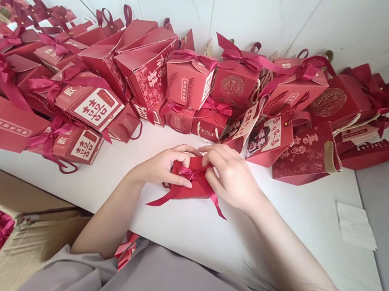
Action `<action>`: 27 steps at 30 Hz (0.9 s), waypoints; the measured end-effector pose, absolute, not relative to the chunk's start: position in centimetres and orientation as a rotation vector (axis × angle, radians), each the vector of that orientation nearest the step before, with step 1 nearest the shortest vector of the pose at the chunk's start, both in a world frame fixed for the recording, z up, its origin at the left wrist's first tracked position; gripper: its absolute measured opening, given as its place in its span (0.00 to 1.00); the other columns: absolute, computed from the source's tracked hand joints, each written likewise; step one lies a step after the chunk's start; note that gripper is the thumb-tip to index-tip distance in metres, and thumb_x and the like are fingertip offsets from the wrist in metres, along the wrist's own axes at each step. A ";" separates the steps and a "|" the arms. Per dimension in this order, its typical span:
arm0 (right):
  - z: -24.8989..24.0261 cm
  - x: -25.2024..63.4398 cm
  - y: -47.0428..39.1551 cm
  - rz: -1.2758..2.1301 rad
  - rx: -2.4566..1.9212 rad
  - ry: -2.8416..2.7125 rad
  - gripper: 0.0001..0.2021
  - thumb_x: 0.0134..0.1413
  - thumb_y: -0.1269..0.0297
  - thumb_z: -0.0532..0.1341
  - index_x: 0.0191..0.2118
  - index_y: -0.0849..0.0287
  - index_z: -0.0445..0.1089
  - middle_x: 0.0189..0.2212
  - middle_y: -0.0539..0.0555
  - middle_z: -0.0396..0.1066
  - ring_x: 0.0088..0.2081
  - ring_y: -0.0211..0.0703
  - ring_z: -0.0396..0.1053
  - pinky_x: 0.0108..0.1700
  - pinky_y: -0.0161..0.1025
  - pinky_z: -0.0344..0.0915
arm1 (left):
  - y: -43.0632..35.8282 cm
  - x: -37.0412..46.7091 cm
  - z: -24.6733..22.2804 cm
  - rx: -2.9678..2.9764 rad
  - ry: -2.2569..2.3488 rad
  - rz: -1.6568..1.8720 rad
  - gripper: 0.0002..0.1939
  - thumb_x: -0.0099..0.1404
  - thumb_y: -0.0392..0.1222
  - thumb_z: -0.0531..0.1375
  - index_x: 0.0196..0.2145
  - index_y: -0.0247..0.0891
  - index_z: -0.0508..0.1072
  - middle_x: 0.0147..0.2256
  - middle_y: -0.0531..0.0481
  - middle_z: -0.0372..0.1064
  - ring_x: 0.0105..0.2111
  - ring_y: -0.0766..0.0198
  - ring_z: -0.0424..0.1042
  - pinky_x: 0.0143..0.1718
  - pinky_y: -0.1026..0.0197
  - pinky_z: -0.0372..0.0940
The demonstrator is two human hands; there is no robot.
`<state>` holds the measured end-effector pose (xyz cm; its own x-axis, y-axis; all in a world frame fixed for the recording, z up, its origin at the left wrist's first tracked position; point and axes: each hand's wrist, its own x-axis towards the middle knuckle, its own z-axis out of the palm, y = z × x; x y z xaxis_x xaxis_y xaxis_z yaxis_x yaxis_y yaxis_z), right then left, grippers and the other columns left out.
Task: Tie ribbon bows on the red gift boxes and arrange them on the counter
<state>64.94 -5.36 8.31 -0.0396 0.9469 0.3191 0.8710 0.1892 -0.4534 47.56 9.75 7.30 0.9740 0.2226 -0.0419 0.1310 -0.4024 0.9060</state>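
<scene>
A small red gift box (pixel 191 193) sits on the white table in front of me. Across its top runs a dark red satin ribbon (pixel 210 194), tied in a bow with two tails hanging toward me. My left hand (pixel 168 165) grips the left side of the bow, its thumb by the knot and its fingers curled over the far edge. My right hand (pixel 230 176) pinches the right side of the bow, fingers bent. Its fingertips partly hide the ribbon loop. Part of a cord handle shows at the box's left side.
Several red gift boxes (pixel 189 83) with ribbons crowd the back and left of the white table (pixel 237 243). Open-topped red boxes (pixel 306 152) stand at right, and a white tissue (pixel 355 225) lies near the right edge. A cardboard carton (pixel 39 233) at lower left holds ribboned boxes.
</scene>
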 end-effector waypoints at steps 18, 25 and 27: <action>7.2 65.5 -4.7 0.544 -1.371 -1.794 0.17 0.67 0.71 0.51 0.56 0.53 0.68 0.58 0.57 0.67 0.60 0.50 0.63 0.61 0.55 0.63 | 9.7 47.5 7.1 1.996 0.221 0.118 0.19 0.55 0.47 0.70 0.22 0.38 0.64 0.53 0.45 0.65 0.59 0.52 0.63 0.61 0.51 0.59; 6.7 64.9 -4.5 0.483 -1.361 -1.716 0.10 0.64 0.73 0.54 0.44 0.54 0.69 0.51 0.58 0.73 0.54 0.50 0.69 0.56 0.53 0.67 | 9.7 47.4 7.0 1.996 0.220 0.114 0.20 0.56 0.48 0.70 0.22 0.38 0.63 0.54 0.45 0.64 0.59 0.53 0.63 0.62 0.52 0.58; 6.7 64.8 -4.4 0.462 -1.367 -1.706 0.10 0.65 0.73 0.52 0.45 0.54 0.68 0.51 0.58 0.72 0.54 0.49 0.69 0.56 0.52 0.66 | 9.8 47.4 6.9 2.001 0.214 0.115 0.20 0.56 0.48 0.70 0.22 0.38 0.63 0.54 0.46 0.64 0.59 0.53 0.63 0.62 0.53 0.58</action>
<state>64.82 -4.45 6.72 -0.0108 0.9176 0.3973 0.5921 0.3261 -0.7370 47.41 9.80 6.88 0.9792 0.2024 -0.0147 0.0991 -0.4142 0.9048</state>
